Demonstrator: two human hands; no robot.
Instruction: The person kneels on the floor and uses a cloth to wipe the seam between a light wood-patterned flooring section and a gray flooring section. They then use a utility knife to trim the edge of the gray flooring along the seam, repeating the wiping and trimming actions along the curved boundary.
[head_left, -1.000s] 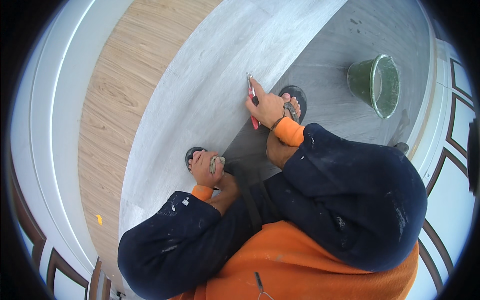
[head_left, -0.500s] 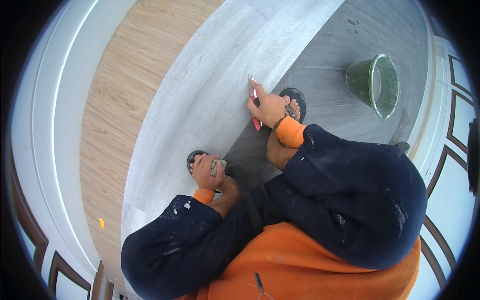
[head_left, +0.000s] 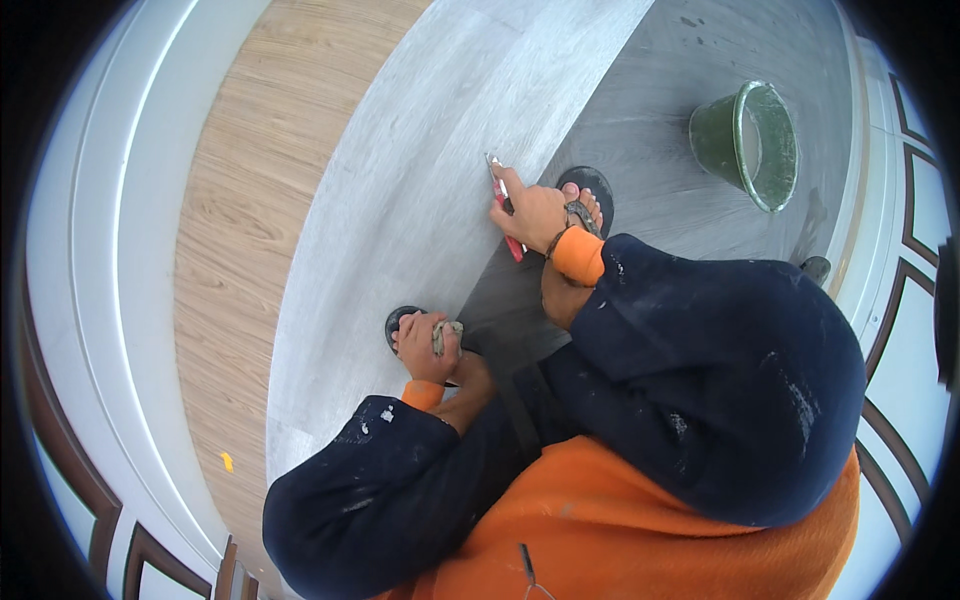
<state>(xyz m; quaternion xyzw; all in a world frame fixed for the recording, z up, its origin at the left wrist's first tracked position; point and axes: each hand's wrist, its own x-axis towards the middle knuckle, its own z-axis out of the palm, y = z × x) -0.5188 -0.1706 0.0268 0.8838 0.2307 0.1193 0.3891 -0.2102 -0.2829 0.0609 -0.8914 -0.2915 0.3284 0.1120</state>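
Note:
My right hand point(head_left: 535, 215) is closed round a red utility knife point(head_left: 514, 247). Its metal tip points away from me over the light grey wood-grain flooring point(head_left: 450, 110), and whether it touches the surface I cannot tell. My right foot in a black sandal point(head_left: 598, 185) is beside that hand. Lower left, my left hand point(head_left: 424, 347) is curled by the left sandal point(head_left: 395, 325), in front of my toes. A crumpled grey-beige cloth-like lump point(head_left: 448, 338) shows at its fingers and thumb.
A green bucket point(head_left: 715, 140) with a whitish coated inside stands tilted-looking on the dark grey floor point(head_left: 640, 130) at right. Tan wood-look flooring point(head_left: 260, 180) runs along the left, beside a white wall edge point(head_left: 110, 250). A small yellow scrap point(head_left: 227, 462) lies there. White panelled doors point(head_left: 920, 290) border the right.
The whole view has shifted slightly. My right hand, still holding the utility knife, has tilted a little, its tip now slightly farther left. My left hand keeps its place by the foot.

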